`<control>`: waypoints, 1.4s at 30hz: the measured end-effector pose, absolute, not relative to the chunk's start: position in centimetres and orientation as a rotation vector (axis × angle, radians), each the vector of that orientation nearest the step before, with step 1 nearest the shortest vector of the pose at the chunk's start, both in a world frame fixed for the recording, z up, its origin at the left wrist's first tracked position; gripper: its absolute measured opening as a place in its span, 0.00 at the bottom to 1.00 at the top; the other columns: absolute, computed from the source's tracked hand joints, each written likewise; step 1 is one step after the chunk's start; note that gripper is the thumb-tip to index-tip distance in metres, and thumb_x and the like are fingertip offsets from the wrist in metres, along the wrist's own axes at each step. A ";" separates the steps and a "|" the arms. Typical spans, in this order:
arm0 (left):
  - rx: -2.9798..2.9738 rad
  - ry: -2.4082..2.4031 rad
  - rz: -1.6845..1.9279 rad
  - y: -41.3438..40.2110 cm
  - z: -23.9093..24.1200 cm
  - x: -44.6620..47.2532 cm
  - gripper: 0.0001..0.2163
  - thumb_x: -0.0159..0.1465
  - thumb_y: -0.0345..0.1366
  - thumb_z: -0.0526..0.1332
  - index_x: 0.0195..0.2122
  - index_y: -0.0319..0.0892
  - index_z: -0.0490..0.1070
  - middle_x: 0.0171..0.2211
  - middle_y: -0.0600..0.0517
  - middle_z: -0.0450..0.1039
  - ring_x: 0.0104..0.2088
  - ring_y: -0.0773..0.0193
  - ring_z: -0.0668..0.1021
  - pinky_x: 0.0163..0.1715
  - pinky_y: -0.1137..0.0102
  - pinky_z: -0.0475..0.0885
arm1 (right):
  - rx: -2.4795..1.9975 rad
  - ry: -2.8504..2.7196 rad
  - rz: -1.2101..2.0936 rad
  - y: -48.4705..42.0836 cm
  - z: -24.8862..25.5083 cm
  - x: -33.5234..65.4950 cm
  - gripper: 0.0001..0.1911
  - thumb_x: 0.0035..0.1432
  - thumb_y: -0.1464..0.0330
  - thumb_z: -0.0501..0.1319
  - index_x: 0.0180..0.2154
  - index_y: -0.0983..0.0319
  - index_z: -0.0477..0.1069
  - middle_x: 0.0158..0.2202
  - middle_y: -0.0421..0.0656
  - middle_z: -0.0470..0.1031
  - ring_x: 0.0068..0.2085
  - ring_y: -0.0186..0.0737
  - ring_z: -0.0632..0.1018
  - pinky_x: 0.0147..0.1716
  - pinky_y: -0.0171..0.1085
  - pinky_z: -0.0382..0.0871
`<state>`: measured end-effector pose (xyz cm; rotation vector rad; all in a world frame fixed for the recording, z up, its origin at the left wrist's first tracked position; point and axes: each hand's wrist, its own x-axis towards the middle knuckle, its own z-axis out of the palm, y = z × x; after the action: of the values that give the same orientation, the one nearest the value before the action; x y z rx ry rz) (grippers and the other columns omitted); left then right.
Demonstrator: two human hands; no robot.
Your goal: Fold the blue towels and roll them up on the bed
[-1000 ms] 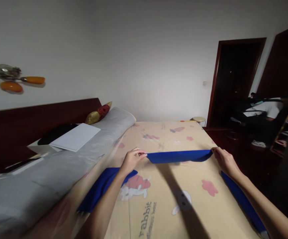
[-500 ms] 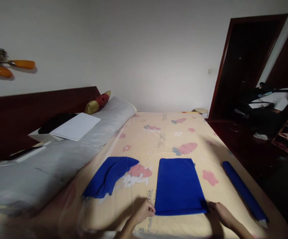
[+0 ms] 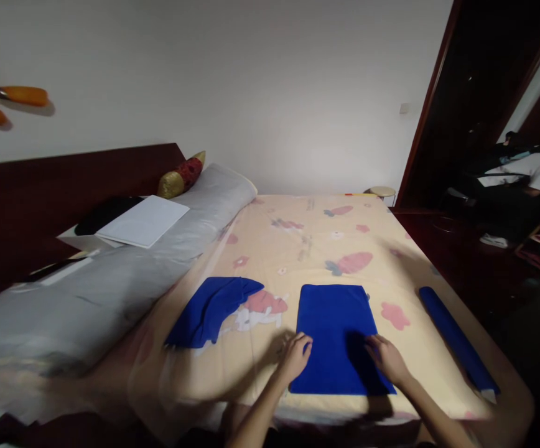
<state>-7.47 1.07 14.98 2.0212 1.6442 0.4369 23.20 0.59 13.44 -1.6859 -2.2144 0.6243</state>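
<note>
A blue cloth [image 3: 330,311], folded into a flat rectangle, lies on the bed in front of me. My left hand [image 3: 297,356] is over its left edge, fingers loosely bent and apart. On the opposite edge is my right hand [image 3: 386,358], its fingers also a little apart and casting a dark shadow on the fabric. Neither hand visibly grips the cloth. To the left rests a crumpled blue cloth [image 3: 214,311] with loose folds. A long blue roll [image 3: 456,342] lies along the right side of the bed, showing a pale tip at its near end.
The bed [image 3: 270,249] has a patterned cream sheet. Along the headboard [image 3: 65,180] are a grey covered bolster [image 3: 125,298], a white flat box or board [image 3: 144,221] and a red-gold cushion [image 3: 183,177]. A round stool [image 3: 382,191] stands beyond the bed; a person [image 3: 531,171] is at the far right.
Both hands have let go of the cloth's near corners and moved forward to its left and right sides. The rectangle now lies flat. The view has tilted down slightly.
</note>
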 end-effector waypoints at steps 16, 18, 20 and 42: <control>2.678 1.882 0.304 -5.4 8.5 -9.1 0.28 0.68 0.43 0.46 0.67 0.49 0.33 0.67 0.56 0.52 0.65 0.65 0.61 0.62 0.62 0.58 | -1.789 -2.126 0.102 -5.0 3.6 24.3 0.34 0.63 0.51 0.47 0.66 0.54 0.41 0.67 0.43 0.53 0.66 0.48 0.58 0.63 0.56 0.55; 2.697 1.902 0.312 -5.4 8.5 -9.0 0.28 0.68 0.42 0.46 0.67 0.49 0.34 0.67 0.56 0.53 0.65 0.65 0.61 0.62 0.62 0.59 | -1.811 -2.075 0.085 -4.6 4.4 23.0 0.34 0.63 0.51 0.48 0.66 0.55 0.44 0.66 0.45 0.54 0.65 0.49 0.59 0.63 0.56 0.55; 2.703 1.910 0.318 -5.5 8.5 -8.7 0.28 0.68 0.42 0.45 0.67 0.49 0.34 0.67 0.55 0.53 0.64 0.64 0.62 0.61 0.62 0.59 | -1.763 -2.062 0.096 -3.8 5.9 20.5 0.33 0.64 0.53 0.47 0.66 0.55 0.43 0.67 0.45 0.52 0.66 0.49 0.58 0.63 0.56 0.54; 2.307 2.033 0.313 -3.3 8.8 -6.8 0.25 0.60 0.40 0.53 0.60 0.45 0.63 0.62 0.48 0.65 0.61 0.49 0.67 0.62 0.47 0.59 | -1.876 -2.136 0.158 -2.5 3.6 25.5 0.33 0.65 0.51 0.42 0.66 0.55 0.38 0.68 0.41 0.48 0.68 0.44 0.51 0.65 0.55 0.50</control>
<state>-6.79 -3.35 8.79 2.3069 2.0333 0.3131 25.54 -2.46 3.56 -1.8761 -2.1363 0.1581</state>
